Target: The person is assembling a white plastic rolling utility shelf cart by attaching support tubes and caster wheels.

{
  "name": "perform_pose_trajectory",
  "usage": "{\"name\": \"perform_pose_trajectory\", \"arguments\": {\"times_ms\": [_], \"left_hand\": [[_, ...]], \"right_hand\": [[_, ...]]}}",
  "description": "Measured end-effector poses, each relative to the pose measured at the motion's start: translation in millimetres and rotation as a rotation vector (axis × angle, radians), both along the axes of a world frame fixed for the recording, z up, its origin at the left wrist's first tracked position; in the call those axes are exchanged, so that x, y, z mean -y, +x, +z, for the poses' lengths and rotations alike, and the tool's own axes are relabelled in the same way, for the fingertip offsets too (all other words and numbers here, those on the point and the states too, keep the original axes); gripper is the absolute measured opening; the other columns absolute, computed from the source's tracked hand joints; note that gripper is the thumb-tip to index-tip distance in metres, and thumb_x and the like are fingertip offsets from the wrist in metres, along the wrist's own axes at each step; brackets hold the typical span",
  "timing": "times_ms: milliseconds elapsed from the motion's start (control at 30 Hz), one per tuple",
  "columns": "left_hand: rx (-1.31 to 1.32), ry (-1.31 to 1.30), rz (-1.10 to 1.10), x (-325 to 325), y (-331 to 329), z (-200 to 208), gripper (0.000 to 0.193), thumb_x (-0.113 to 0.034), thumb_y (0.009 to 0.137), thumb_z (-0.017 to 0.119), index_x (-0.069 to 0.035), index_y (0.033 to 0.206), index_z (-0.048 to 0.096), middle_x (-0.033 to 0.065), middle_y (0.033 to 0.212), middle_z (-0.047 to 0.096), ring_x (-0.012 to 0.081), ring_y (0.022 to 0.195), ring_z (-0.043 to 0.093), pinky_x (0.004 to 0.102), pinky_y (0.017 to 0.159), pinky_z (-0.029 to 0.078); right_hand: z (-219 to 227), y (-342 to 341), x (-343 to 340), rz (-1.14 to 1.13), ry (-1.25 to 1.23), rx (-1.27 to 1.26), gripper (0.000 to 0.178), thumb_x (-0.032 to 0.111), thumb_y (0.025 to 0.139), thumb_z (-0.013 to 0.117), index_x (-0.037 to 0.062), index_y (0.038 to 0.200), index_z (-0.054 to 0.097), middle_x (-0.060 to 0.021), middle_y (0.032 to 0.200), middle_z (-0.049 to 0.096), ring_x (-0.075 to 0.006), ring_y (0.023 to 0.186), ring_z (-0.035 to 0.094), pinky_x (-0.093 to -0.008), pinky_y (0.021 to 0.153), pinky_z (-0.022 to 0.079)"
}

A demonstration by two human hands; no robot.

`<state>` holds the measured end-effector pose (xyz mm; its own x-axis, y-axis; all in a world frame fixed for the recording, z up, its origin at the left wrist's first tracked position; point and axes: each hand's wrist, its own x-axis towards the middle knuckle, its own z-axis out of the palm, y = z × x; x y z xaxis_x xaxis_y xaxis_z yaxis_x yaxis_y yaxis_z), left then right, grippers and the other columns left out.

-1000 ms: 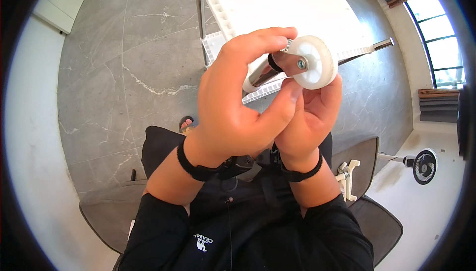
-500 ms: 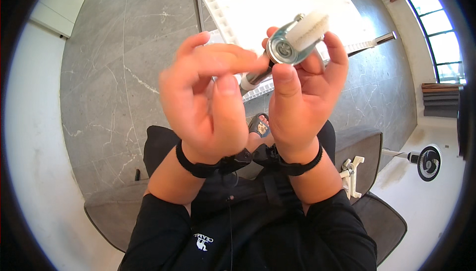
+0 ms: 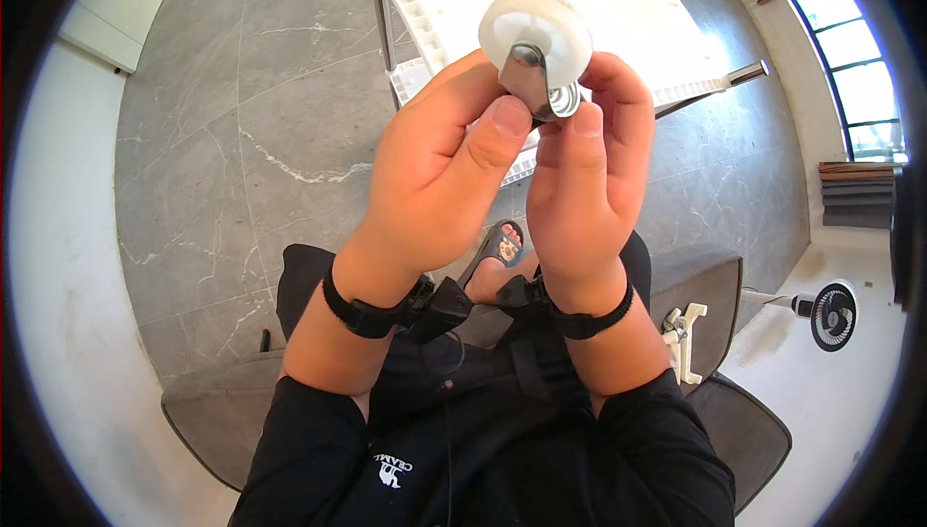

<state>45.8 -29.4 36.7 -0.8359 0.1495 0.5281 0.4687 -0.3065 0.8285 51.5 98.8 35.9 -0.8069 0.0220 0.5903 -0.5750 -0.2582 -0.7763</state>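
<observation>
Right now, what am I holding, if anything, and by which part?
Your left hand and right hand hold a white caster wheel by its metal bracket; the grip behind is hidden.

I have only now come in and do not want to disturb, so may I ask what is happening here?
The person's left hand and right hand together hold a caster, both thumbs toward its metal part and its white wheel pointing away from the body. Behind it in the view stands a white shelf. The hands hide whether the caster is joined to anything. A white part lies on the grey seat.
</observation>
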Motion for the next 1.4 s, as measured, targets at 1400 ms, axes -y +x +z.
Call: {"name": "perform_pose_trajectory", "arguments": {"times_ms": [1400], "left_hand": [[-0.019,0.08,0.061,-9.8,-5.6,-4.4,0.043,-0.028,0.097,0.068,0.0,0.129,0.06,0.0142,0.126,0.061,0.0202,0.104,0.059,0.0331,0.093,0.048]], "right_hand": [[8.0,4.2,0.0,0.158,-0.14,0.188,0.036,0.018,0.108,0.046,-0.0049,0.136,0.045,-0.0089,0.118,0.061,-0.0121,0.105,0.056,-0.0272,0.093,0.044]]}}
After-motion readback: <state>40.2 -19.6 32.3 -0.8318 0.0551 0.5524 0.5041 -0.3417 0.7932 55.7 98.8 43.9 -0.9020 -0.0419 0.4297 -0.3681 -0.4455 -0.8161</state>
